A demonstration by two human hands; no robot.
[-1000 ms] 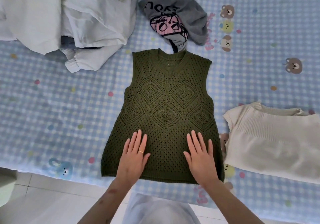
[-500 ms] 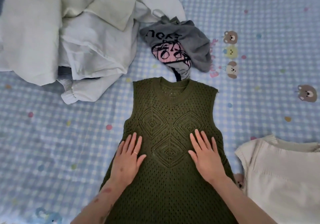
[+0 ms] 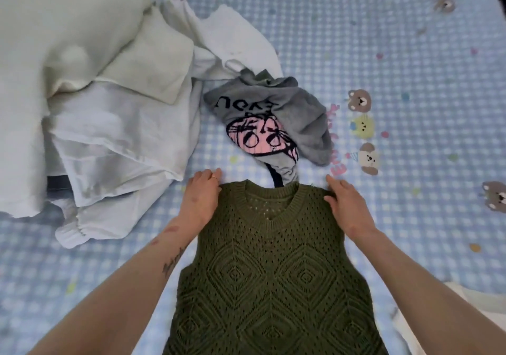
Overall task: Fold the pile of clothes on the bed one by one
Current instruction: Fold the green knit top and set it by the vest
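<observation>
A dark green knitted vest (image 3: 273,272) lies flat and face up on the blue checked bed sheet (image 3: 410,53), its neckline pointing away from me. My left hand (image 3: 204,194) covers the vest's left shoulder with the fingers curled over its top edge. My right hand (image 3: 345,204) is on the right shoulder, thumb on the knit and fingers reaching past the shoulder edge. Both forearms run along the vest's sides. The hem is out of view below.
A crumpled grey top with a pink print (image 3: 287,113) lies just beyond the vest's collar. A heap of white and cream clothes (image 3: 109,108) fills the upper left. A folded cream top (image 3: 476,298) shows at the lower right edge.
Both hands have slid up the vest from its middle to the shoulders. The view has moved closer and further up the bed.
</observation>
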